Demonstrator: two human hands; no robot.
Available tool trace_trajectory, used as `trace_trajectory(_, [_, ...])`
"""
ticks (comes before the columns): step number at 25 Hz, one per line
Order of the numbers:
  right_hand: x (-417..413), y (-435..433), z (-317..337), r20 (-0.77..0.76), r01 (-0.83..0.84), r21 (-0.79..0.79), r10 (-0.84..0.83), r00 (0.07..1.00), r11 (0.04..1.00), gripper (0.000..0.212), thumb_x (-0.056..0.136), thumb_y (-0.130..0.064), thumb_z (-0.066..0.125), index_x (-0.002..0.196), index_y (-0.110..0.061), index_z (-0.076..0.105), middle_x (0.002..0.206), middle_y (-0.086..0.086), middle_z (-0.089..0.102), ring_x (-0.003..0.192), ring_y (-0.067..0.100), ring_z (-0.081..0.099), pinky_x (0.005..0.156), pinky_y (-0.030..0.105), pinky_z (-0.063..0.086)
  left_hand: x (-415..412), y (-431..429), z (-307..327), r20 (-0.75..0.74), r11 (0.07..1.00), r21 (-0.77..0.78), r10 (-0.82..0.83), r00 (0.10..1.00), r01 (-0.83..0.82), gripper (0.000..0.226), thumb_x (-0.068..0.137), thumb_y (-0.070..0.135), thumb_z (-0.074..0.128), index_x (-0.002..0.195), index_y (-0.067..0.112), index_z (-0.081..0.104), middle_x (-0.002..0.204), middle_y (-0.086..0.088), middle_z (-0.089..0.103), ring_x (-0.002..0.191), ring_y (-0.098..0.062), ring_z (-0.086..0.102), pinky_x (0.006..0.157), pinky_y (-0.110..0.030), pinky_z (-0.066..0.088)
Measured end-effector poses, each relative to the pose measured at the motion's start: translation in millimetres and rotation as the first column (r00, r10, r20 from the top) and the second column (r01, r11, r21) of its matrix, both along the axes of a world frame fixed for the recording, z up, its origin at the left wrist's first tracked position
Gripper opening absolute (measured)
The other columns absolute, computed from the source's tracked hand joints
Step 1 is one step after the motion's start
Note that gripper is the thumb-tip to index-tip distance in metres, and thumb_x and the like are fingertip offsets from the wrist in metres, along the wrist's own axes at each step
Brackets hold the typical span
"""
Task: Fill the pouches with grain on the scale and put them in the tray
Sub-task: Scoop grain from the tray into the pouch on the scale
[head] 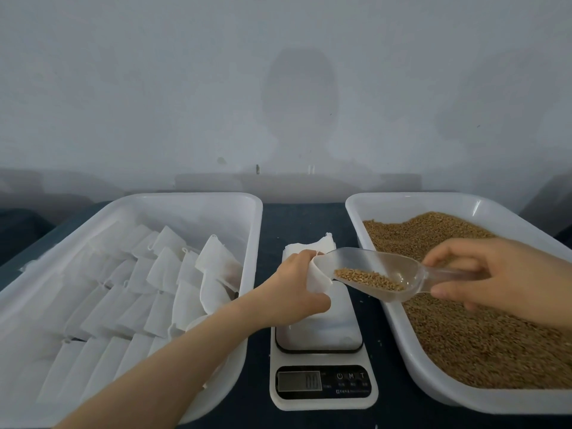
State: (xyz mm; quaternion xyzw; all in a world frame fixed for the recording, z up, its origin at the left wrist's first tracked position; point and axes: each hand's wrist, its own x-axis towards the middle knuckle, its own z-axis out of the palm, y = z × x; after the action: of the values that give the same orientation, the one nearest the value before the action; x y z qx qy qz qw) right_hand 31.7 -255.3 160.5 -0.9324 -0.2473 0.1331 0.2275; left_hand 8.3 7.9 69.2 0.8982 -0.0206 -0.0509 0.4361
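My left hand [297, 289] grips a white pouch [318, 277] and holds its mouth open above the white scale [322, 373]. My right hand [501, 274] pinches the handle of a clear plastic scoop [377, 274]. The scoop carries a small heap of brown grain, and its lip sits at the pouch's mouth. Behind the scale lies a small stack of flat white pouches [306, 246]. The white tray [247, 212] on the left holds several rows of white pouches.
A white tray [402, 345] on the right is filled with brown grain [483, 345]. Both trays and the scale stand on a dark blue table surface [303, 218] against a pale wall. The scale's display [298, 381] faces me.
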Motion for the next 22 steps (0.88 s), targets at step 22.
trace_trajectory(22, [21.7,34.3,45.0,0.275,-0.063,-0.274,0.141,0.951,0.96,0.027,0.074,-0.053,0.07,0.068,-0.072,0.052,0.067,-0.046,0.043,0.061,-0.021,0.049,0.059,0.01,0.032,-2.1,-0.1,0.1,0.003,0.969,0.143,-0.205,0.979,0.203,0.056,0.081,0.02,0.067,0.128,0.025,0.038,0.114,0.006,0.04,0.1,-0.012,0.042,0.084,-0.028,0.041])
